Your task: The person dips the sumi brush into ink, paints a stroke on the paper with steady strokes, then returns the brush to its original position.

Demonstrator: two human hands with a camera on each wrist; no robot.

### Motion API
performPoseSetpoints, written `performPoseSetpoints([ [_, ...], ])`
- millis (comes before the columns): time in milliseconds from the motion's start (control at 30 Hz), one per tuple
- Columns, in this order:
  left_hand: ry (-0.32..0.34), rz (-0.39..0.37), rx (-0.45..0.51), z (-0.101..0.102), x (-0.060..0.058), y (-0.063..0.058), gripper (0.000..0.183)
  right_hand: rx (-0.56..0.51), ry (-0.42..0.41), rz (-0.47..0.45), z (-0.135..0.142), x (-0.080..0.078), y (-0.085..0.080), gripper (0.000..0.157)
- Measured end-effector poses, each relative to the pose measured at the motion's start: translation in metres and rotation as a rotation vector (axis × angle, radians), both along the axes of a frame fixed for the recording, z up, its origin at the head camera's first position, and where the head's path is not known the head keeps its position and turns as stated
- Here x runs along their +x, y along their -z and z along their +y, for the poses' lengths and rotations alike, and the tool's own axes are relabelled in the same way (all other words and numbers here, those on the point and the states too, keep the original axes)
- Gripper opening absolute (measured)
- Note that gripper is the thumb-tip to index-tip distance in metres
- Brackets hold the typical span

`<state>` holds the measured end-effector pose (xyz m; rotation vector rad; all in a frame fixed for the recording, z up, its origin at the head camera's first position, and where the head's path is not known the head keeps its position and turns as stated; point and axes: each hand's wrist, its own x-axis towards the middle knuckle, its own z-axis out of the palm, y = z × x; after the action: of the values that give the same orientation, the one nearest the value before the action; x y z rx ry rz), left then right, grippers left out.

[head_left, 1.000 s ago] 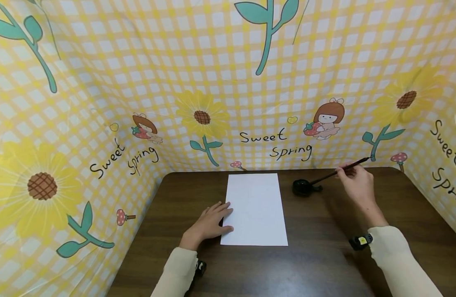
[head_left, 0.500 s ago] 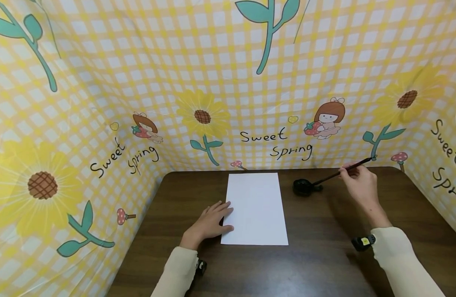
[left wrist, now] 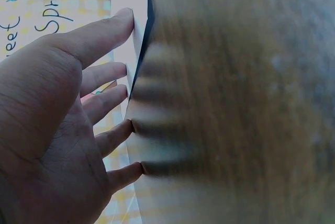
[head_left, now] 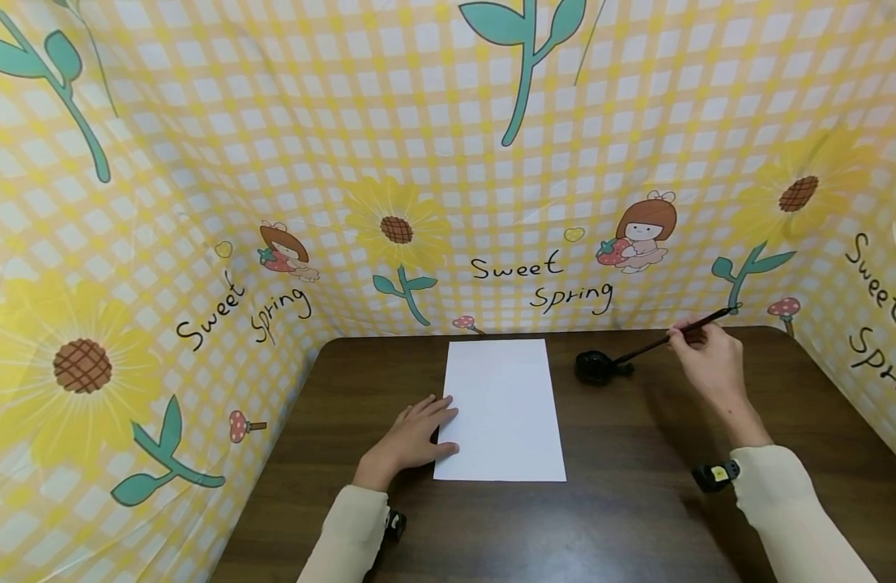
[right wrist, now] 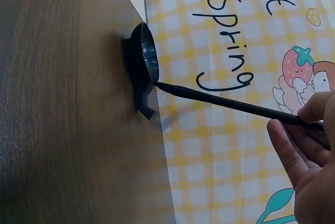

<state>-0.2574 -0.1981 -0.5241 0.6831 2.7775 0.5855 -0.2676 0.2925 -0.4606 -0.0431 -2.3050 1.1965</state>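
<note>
A blank white sheet of paper point(head_left: 502, 413) lies on the brown table. My left hand point(head_left: 415, 433) rests on its left edge, fingers spread and nearly straight. To the right of the paper sits a small black ink dish point(head_left: 592, 368) with a short spout-like handle. My right hand point(head_left: 710, 366) pinches a dark writing brush point(right wrist: 225, 102) between thumb and fingers, its shaft slanting up to the right. In the right wrist view, the black bristle tip meets the rim of the dish. What lies inside the dish cannot be made out.
Yellow checked cloth point(head_left: 433, 105) with sunflowers and lettering hangs around the back and sides of the wooden table point(head_left: 623, 502). The table's back edge runs just behind the paper and the dish. A black strapped device point(head_left: 714, 476) sits on the right wrist.
My right hand has shifted slightly to the right with the brush, whose tip has drawn toward the dish's right side. The left hand and paper stay in place.
</note>
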Motion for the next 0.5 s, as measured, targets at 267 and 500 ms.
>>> performPoseSetpoints([
  [267,-0.002,0.003,-0.004,0.0002,-0.0005,-0.0002,0.068,0.016,0.018,0.014,0.0008,0.0022,-0.0037,0.023],
  [500,-0.002,0.000,-0.003,0.0005,-0.0001,-0.0012,0.068,0.014,0.038,0.035,0.0023,0.0024,-0.0087,0.025],
])
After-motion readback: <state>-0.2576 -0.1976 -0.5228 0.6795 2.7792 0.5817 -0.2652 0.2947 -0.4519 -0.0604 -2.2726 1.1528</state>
